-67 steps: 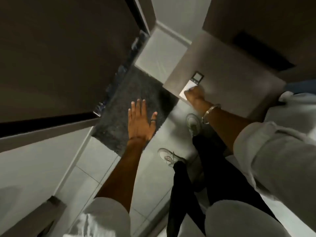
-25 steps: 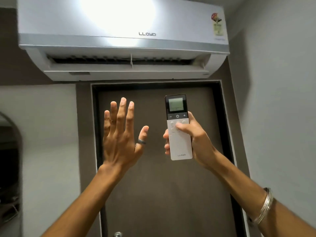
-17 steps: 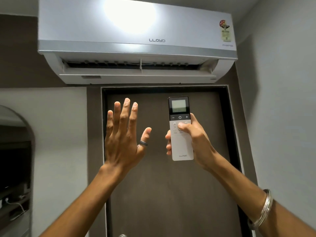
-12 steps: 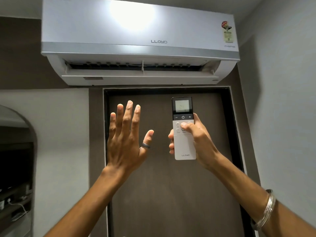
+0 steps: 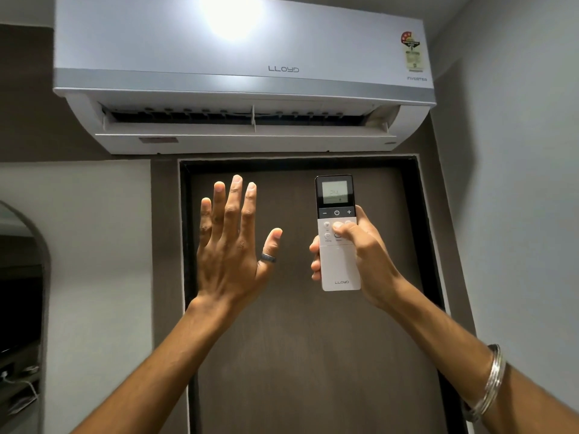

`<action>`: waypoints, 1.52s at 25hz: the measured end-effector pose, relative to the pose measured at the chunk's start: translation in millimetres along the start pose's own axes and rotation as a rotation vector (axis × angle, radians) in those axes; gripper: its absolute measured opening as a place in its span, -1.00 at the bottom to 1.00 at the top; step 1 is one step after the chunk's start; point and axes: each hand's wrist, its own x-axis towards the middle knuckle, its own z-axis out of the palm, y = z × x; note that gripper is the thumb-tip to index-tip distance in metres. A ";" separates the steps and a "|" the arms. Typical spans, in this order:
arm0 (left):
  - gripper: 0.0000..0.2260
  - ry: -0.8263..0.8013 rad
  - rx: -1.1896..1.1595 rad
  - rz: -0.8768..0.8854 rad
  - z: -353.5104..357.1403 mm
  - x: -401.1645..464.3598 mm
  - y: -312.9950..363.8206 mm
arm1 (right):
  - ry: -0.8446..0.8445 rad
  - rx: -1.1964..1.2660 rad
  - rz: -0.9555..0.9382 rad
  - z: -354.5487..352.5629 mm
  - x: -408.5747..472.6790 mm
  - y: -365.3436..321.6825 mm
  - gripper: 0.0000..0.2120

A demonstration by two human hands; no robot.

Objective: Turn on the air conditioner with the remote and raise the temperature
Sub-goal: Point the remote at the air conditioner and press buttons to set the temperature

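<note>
A white wall-mounted air conditioner [image 5: 244,57] hangs above a dark door, its lower flap swung open. My right hand [image 5: 366,258] holds a white remote [image 5: 338,267] upright below the unit, pointed up at it. The remote's grey screen shows digits that look like 24, with a dark strip of minus, power and plus buttons under it. My thumb rests on the small white buttons just below that strip. My left hand [image 5: 232,245] is raised beside the remote, fingers spread, a dark ring on the thumb, holding nothing.
A dark brown door [image 5: 297,355] with a black frame fills the wall straight ahead. A grey wall [image 5: 517,214] closes in on the right. At the left edge an arched opening [image 5: 22,308] shows dim shelves and cables.
I took the remote off a low surface and lifted it toward the air conditioner. Over the last second the view tilted slightly and the screen came to show digits; both hands barely moved.
</note>
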 end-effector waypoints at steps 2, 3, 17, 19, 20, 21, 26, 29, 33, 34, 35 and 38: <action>-0.31 0.000 -0.001 0.005 3.5 0.2 -0.6 | 0.012 -0.018 0.007 -1.2 2.5 2.4 -0.62; -0.31 0.002 0.000 0.007 5.3 0.0 -0.7 | 0.019 -0.026 0.011 -1.7 4.1 3.4 -0.57; -0.32 0.005 -0.011 0.023 9.9 3.1 18.9 | 0.033 -0.067 0.018 -8.5 2.0 -1.8 -0.52; -0.32 0.009 -0.016 0.025 8.3 4.6 23.1 | 0.044 -0.070 0.023 -10.1 1.1 -4.0 -0.45; -0.32 0.012 -0.014 0.023 7.4 5.1 25.2 | 0.042 -0.067 0.019 -10.9 0.3 -5.5 -0.47; -0.32 0.013 -0.009 0.020 6.7 5.7 26.8 | 0.042 -0.065 0.016 -12.2 -0.1 -6.8 -0.48; -0.32 0.019 0.002 0.019 2.3 5.4 33.1 | 0.074 -0.081 0.037 -19.7 -4.8 -12.5 -0.29; -0.32 0.014 0.018 0.018 -0.9 3.6 34.6 | 0.073 -0.071 0.040 -20.9 -8.6 -17.2 -0.34; -0.32 -0.006 0.008 0.009 -4.4 2.0 38.2 | 0.055 -0.075 0.043 -19.9 -12.6 -23.3 -0.54; -0.32 -0.009 0.009 0.008 -5.0 1.9 38.7 | 0.063 -0.074 0.049 -19.5 -12.8 -24.1 -0.47; -0.32 -0.011 0.009 0.007 -5.6 1.8 39.3 | 0.071 -0.075 0.052 -19.8 -12.7 -24.0 -0.41; -0.32 -0.019 0.004 -0.001 -6.5 2.4 42.0 | 0.074 -0.063 0.045 -22.0 -13.1 -22.5 -0.33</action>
